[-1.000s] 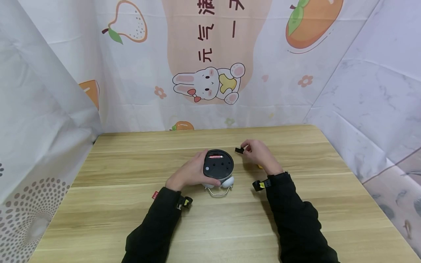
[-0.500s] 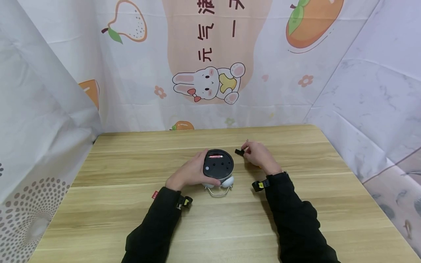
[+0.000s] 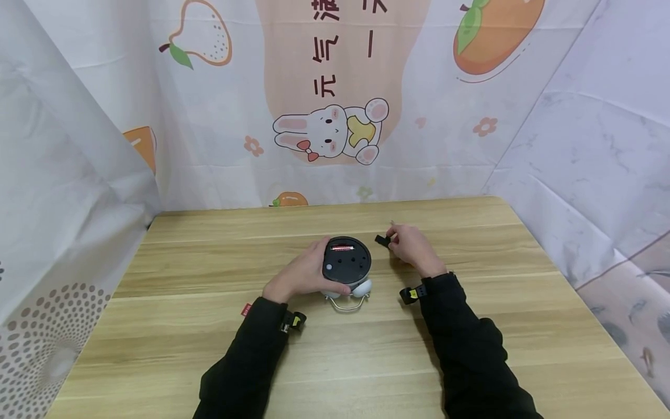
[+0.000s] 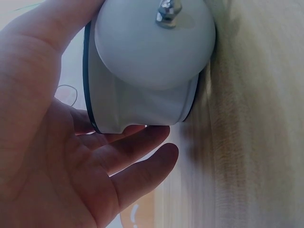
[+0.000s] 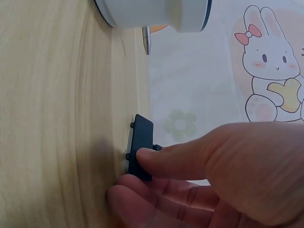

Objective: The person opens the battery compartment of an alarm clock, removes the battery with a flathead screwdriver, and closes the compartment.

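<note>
Clock (image 3: 347,269) clasped in L grip (image 3: 309,272), R grip (image 3: 415,248) pinching blk cover (image 5: 142,137), gap btwn, table edge (image 3: 450,201) beyond.

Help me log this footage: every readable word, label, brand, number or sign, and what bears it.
"元气满", sideways on white printed fabric backdrop; last character clipped.
"一", same backdrop; next character clipped.
Red cylindrical battery: any print too small.
Small red rectangular tag by left black sleeve: too small.
</note>
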Available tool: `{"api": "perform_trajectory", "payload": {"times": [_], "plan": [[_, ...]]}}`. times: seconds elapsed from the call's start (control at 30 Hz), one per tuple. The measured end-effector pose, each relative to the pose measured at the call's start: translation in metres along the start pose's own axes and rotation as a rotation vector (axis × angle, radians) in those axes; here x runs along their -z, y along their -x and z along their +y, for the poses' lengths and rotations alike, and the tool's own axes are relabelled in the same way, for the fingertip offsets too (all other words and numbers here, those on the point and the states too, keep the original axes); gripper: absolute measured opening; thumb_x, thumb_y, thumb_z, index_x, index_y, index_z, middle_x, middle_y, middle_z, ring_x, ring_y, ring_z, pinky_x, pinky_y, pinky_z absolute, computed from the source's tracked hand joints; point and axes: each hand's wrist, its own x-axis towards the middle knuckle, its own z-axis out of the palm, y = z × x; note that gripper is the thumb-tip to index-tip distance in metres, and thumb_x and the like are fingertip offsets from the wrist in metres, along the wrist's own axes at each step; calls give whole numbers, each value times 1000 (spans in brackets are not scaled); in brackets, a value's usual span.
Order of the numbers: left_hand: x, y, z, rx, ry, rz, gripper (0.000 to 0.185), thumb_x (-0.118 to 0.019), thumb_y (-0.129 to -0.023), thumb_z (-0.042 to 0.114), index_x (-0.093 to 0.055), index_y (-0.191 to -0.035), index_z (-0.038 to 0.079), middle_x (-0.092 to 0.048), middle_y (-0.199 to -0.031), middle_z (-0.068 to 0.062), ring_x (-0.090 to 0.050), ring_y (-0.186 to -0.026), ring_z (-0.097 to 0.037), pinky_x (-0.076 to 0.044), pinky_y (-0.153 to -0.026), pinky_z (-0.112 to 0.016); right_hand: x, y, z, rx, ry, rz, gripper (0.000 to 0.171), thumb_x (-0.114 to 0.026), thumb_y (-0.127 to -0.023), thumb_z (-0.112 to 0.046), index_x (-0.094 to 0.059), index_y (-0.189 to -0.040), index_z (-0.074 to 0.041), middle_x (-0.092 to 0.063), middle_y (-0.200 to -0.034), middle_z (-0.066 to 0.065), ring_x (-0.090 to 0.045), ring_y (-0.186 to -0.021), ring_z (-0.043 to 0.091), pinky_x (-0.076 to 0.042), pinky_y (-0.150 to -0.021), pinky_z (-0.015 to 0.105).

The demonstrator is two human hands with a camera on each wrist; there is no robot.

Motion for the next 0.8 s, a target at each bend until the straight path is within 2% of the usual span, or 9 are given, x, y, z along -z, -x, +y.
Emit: {"api": "perform_trajectory", "payload": {"times": [0.2, 0.5, 0.8], "plan": [[0, 1, 1, 28, -11, -5, 120, -94, -62, 55, -32, -156, 14, -48, -137, -8, -50, -125, -21, -45, -103, -45, -1, 0, 0, 0, -21, -2, 29, -60, -99, 1, -61, -128, 5, -67, -95, 18, -62, -62, 21, -52, -54, 31], [-1, 0, 2, 23, -21, -8, 118, -94, -63, 56, -32, -156, 16, -48, -138, -7, -49, -126, -20, -44, -104, -44, -2, 0, 3, 15, -8, 5, 29, -61, -99, 1, -62, -127, 5, -67, -91, 16, -63, -58, 21, -51, -54, 32], [0, 1, 2, 31, -27, -5, 119, -94, -63, 56, -32, -156, 15, -48, -138, -7, -49, -126, -20, -44, -104, -44, 0, -1, 1, -6, -25, -8, 29, -62, -100, -5, -62, -128, 3, -67, -96, 16, -62, -62, 21, -51, -55, 31]]}}
